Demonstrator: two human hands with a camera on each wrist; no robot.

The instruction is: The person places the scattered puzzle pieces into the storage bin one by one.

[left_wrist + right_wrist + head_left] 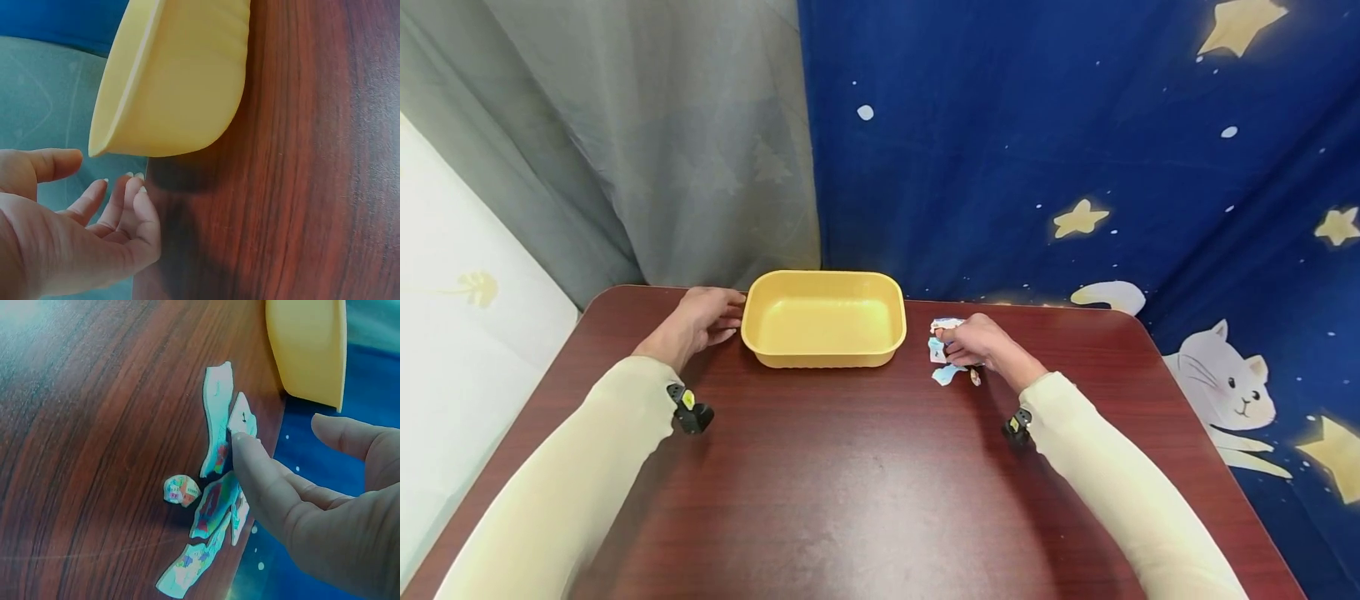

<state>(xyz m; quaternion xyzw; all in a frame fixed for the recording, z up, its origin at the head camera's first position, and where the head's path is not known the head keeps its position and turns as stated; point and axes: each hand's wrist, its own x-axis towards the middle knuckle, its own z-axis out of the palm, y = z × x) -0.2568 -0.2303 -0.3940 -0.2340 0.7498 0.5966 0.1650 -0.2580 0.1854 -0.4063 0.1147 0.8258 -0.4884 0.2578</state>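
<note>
A yellow plastic basin stands near the table's far edge. My left hand is beside its left end, fingers loosely bent; in the left wrist view the thumb and fingertips are apart from the basin's rim. To the right of the basin lie several printed scraps with uneven edges, like torn paper: a long one, a small roundish one and others partly overlapping. Over them is my right hand, its thumb spread away from the fingers. A fingertip meets one scrap; I cannot tell whether it presses on it.
The dark red-brown wooden table runs under both forearms. Behind its far edge hang a grey curtain and a blue curtain with stars. A white panel is at the left. Small black cameras are strapped at both wrists.
</note>
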